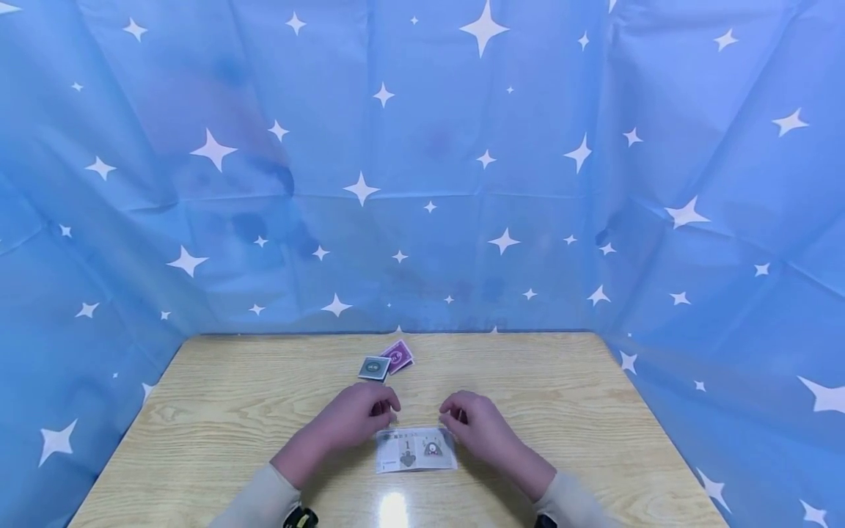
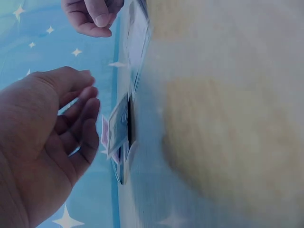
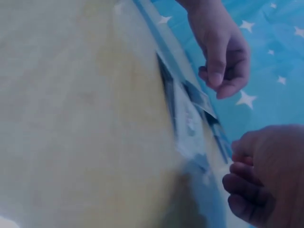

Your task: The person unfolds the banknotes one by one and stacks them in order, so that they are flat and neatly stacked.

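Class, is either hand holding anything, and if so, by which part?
Nothing is held: the left hand and right hand are loosely curled and empty, near the printed note on the table.

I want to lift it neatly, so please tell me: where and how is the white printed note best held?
Probably pinch the white printed note by its two short ends, left hand from the left, right hand from the right. It lies on the table, longer sideways than deep, with each hand near one far corner.
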A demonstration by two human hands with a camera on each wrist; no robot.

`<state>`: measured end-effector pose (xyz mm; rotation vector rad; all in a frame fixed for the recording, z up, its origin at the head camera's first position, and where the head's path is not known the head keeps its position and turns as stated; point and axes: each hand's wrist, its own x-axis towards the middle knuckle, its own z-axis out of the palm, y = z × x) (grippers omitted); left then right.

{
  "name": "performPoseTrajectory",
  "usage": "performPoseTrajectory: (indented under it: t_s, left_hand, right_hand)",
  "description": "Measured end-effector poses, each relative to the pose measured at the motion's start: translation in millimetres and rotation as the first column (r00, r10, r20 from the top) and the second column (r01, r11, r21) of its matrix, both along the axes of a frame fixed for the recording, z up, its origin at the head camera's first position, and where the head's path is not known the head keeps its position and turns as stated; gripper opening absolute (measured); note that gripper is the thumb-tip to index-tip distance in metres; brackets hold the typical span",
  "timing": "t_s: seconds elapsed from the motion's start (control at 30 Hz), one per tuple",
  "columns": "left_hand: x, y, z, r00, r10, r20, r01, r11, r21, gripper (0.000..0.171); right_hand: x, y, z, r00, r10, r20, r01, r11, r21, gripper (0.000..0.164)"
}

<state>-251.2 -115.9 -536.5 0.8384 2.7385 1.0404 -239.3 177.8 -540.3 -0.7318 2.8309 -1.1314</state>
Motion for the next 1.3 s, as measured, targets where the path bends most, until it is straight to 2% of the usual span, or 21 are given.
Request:
performPoseTrajectory:
  t_s: [0.13, 0.3, 0.53, 0.77, 0.93, 1.07, 1.2, 1.3]
  left_hand:
    - [-12.1, -3, 3.9, 0.999, 0.046, -0.01, -0.045, 0.997, 0.063, 0.01]
    - [-29.0, -2, 8.4, 0.994, 0.093, -0.06, -0.086, 0.991, 0.103, 0.009]
    - [-48.7, 1, 8.3, 0.986, 0.151, -0.07, -0.144, 0.985, 0.092, 0.009]
    - [-65.1, 5, 8.3, 0.972, 0.226, -0.058, -0.22, 0.971, 0.096, 0.028]
    - [-79.6, 7, -1.1, 0.959, 0.273, -0.07, -0.269, 0.961, 0.065, 0.051]
    - [-86.6, 8, -5.2, 0.957, 0.287, -0.047, -0.286, 0.958, 0.023, 0.068]
    - [-90.8, 10, -5.8, 0.956, 0.291, -0.031, -0.292, 0.956, -0.041, 0.08]
    - [-92.9, 11, -6.3, 0.954, 0.298, -0.038, -0.3, 0.949, -0.097, 0.08]
  right_hand:
    - [-19.7, -7, 6.6, 1.0, -0.013, -0.005, 0.013, 1.0, -0.011, 0.006]
    - [-44.5, -16, 12.3, 1.0, -0.019, -0.018, 0.019, 1.0, -0.022, 0.01]
    - [-70.2, -30, 18.4, 0.999, -0.012, -0.041, 0.012, 1.0, -0.005, 0.015]
    - [-97.8, -44, 20.6, 0.998, -0.015, -0.06, 0.014, 1.0, -0.022, 0.026]
    - [-116.6, -53, 17.6, 1.0, 0.016, -0.017, -0.016, 1.0, -0.017, 0.043]
    - [-128.7, -58, 10.8, 0.998, 0.065, 0.028, -0.064, 0.998, -0.012, 0.054]
    - [-136.4, -62, 5.9, 0.995, 0.089, 0.041, -0.09, 0.996, 0.022, 0.061]
    - [-139.5, -68, 5.2, 0.994, 0.108, 0.035, -0.111, 0.99, 0.089, 0.064]
